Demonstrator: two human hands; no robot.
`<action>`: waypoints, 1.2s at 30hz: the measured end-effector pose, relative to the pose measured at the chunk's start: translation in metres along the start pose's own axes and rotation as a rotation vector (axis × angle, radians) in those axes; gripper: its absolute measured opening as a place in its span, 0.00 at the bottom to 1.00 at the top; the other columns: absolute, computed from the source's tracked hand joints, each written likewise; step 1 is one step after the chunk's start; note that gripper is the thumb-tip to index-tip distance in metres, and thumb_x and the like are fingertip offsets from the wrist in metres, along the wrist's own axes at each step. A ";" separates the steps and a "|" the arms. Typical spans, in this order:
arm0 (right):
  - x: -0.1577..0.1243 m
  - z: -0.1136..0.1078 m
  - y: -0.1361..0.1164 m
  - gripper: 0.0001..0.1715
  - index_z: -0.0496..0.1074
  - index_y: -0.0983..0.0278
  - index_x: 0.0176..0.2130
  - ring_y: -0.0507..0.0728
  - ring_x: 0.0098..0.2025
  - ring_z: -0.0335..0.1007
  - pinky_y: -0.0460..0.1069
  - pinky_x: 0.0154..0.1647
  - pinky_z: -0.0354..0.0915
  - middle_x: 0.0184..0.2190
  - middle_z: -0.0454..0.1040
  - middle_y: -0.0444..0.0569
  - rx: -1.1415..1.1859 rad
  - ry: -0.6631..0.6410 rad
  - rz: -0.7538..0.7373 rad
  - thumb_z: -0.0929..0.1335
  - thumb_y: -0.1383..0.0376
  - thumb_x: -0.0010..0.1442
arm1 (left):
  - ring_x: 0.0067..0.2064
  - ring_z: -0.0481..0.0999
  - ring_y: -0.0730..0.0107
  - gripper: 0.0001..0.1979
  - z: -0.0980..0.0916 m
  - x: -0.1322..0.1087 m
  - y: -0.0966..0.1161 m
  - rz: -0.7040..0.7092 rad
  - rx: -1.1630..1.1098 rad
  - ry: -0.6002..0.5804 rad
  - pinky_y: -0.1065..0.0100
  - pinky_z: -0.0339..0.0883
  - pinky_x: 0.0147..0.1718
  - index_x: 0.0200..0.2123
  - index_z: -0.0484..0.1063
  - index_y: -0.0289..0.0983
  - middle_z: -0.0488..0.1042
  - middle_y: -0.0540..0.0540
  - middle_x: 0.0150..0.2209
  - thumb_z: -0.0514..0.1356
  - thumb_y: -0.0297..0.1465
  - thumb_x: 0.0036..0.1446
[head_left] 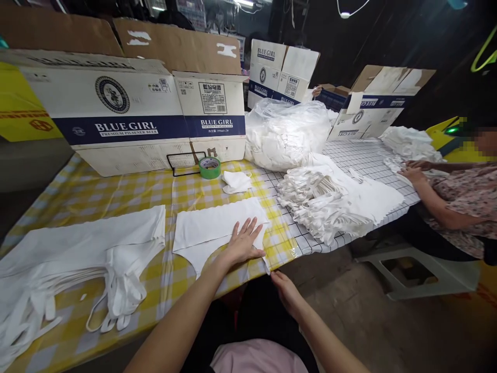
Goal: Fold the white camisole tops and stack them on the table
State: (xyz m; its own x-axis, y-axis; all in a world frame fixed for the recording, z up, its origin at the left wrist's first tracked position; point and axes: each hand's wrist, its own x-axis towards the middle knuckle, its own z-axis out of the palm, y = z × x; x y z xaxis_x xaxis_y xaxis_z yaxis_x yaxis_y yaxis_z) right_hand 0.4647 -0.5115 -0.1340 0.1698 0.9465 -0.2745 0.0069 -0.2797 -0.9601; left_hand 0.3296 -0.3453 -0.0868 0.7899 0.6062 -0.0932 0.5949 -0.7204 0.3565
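Observation:
A white garment with straps (209, 225), like a bra top, lies flat on the yellow checked tablecloth in front of me. My left hand (245, 242) rests palm down on its right part with the fingers spread. At the table's front edge, my right hand (286, 290) pinches the end of a narrow white strap (266, 264) that runs from the garment. To the left lies a layered stack of similar white garments (97, 248), their straps hanging loosely together. A small folded white cloth piece (236, 182) sits just beyond the garment.
Behind are a large beer carton (140, 103), green tape roll (209, 168) and black wire frame (182, 165). A heap of white garments (330, 197) and a stuffed clear bag (287, 134) stand right. A co-worker's arms (435, 194) handle white cloth at far right, near a plastic stool (446, 274).

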 end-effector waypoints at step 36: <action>-0.017 0.011 0.023 0.16 0.74 0.66 0.36 0.50 0.30 0.60 0.49 0.36 0.58 0.27 0.64 0.44 0.870 -0.364 0.376 0.72 0.57 0.49 | 0.66 0.30 0.55 0.47 -0.004 0.000 0.000 -0.004 -0.018 -0.022 0.47 0.23 0.59 0.64 0.40 0.43 0.29 0.45 0.66 0.57 0.53 0.46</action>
State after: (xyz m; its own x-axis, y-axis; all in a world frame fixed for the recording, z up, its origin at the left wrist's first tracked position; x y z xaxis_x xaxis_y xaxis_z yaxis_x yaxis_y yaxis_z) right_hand 0.4512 -0.5324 -0.1518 -0.2982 0.8536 -0.4272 -0.7295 -0.4924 -0.4748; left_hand 0.3291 -0.3437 -0.0831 0.7906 0.6015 -0.1147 0.5955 -0.7118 0.3724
